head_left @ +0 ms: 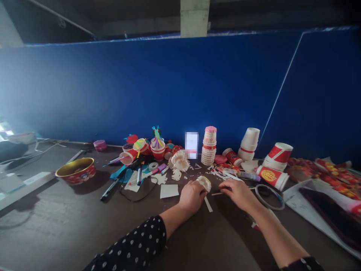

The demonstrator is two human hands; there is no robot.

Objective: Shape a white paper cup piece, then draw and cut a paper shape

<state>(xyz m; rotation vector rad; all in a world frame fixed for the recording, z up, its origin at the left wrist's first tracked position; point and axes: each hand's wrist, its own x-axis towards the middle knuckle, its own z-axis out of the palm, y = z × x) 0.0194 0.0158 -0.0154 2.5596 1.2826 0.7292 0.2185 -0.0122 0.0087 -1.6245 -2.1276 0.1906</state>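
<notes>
My left hand [193, 196] is closed on a cream-white paper piece with a scalloped edge [204, 183], low over the dark tabletop. A narrow white paper strip [208, 204] lies just below its fingers; whether the two are joined I cannot tell. To the right, my right hand [237, 191] is loosely bent with its fingers a little apart, and I see nothing between them. A thin wooden stick [216, 194] runs beneath that hand. A white paper square [169, 191] rests left of my left hand. Behind it stands a larger ruffled white paper shape [179, 162].
Paper scraps [194, 174] litter the middle. Behind are a cup stack [208, 150], a lit phone screen [191, 145] and red-white cups [272, 177]. Markers [139, 175] and a gold-lined bowl [75, 177] are left; a tape roll [269, 196] and dark tablet [332, 218] are right.
</notes>
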